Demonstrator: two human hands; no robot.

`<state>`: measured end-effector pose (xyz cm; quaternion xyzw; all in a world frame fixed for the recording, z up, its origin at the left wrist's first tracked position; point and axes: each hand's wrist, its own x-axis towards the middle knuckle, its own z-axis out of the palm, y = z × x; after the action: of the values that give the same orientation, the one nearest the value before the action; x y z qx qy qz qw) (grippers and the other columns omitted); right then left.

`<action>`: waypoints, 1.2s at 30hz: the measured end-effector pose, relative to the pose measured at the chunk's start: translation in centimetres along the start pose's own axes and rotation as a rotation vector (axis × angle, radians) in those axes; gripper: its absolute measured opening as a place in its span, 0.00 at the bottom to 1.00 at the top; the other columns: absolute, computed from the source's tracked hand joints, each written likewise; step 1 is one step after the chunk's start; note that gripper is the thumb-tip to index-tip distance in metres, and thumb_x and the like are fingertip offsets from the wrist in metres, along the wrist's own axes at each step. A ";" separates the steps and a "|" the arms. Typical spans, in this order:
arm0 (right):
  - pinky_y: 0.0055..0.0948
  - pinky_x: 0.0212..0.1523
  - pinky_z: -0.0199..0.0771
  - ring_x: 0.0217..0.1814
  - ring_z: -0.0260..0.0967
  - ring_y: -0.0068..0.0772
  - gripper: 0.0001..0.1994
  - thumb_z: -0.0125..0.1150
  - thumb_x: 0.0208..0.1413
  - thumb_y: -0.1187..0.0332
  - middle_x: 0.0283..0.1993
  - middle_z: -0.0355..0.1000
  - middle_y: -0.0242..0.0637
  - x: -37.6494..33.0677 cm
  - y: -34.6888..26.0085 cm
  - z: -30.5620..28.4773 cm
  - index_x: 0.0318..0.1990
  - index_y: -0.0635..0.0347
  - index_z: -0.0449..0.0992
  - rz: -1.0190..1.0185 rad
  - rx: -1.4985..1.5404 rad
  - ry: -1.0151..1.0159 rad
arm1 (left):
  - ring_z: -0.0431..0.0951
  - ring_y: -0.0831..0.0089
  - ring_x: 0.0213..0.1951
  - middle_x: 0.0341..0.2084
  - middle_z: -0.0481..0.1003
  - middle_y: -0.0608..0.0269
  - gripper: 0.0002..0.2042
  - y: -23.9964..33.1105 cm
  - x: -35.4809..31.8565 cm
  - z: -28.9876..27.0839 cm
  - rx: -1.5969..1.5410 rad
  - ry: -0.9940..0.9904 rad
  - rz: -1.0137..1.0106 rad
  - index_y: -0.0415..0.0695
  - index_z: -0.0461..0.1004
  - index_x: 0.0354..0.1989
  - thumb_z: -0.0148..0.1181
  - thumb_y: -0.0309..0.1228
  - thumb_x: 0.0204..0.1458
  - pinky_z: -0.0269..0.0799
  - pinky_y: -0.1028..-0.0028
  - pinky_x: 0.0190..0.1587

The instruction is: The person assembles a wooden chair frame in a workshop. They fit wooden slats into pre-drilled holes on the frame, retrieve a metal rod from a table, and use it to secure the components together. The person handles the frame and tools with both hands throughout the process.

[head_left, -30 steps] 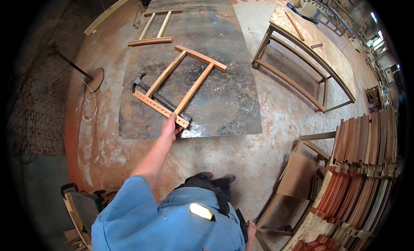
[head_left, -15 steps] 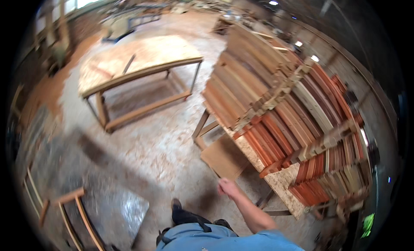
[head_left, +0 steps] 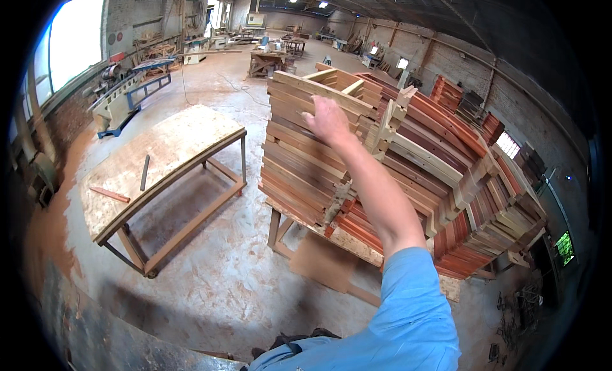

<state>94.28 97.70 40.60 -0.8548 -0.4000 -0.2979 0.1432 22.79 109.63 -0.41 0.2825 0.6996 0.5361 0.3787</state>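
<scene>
My right hand (head_left: 328, 120) is raised at the end of a bare forearm, over the left part of a tall stack of wooden boards (head_left: 299, 157). Its thumb stands apart from the partly curled fingers, and I see no piece held between them. Whether the fingertips touch the stack's top boards I cannot tell. Pale crosspieces (head_left: 352, 87) lie on the top near the hand. Notched wooden strips (head_left: 386, 125) run up between sections of brown and reddish boards. My left hand is out of view.
Left of the stack stands a low worktable (head_left: 185, 130) bearing a dark bar (head_left: 145, 172) and a reddish wood piece (head_left: 109, 193). A particle-board platform (head_left: 357, 242) supports the stack. A brown sheet (head_left: 322, 262) leans beneath it. A blue-framed machine (head_left: 131, 109) stands farther left.
My right hand has risen from low beside the platform to the stack's top. The view has tilted up, bringing more of the workshop in, and the wooden frame at lower left has left view.
</scene>
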 end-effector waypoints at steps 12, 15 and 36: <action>0.39 0.54 0.70 0.55 0.71 0.40 0.24 0.65 0.47 0.49 0.50 0.76 0.40 11.6 4.9 1.1 0.45 0.59 0.79 0.193 -0.230 -0.518 | 0.66 0.80 0.23 0.26 0.67 0.67 0.13 1.0 -1.9 -0.8 0.058 0.121 -0.012 0.41 0.67 0.48 0.48 0.36 0.61 0.64 0.78 0.23; 0.38 0.50 0.73 0.50 0.74 0.42 0.24 0.65 0.46 0.49 0.48 0.76 0.43 12.1 5.5 0.8 0.42 0.61 0.79 0.164 -0.172 -0.553 | 0.66 0.80 0.24 0.27 0.67 0.67 0.14 0.7 -2.8 -1.1 0.075 0.155 -0.020 0.41 0.67 0.49 0.48 0.36 0.61 0.64 0.78 0.24; 0.34 0.39 0.73 0.31 0.72 0.31 0.24 0.59 0.57 0.47 0.29 0.73 0.40 14.6 -4.5 -15.1 0.41 0.65 0.72 -0.166 1.071 0.147 | 0.68 0.79 0.29 0.35 0.71 0.63 0.19 -3.4 -11.0 -13.6 0.036 0.448 -0.028 0.40 0.65 0.58 0.50 0.35 0.60 0.66 0.78 0.29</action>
<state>92.20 101.97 61.53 -0.6050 -0.5508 -0.1218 0.5619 17.65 92.62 0.70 0.1532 0.7795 0.5676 0.2160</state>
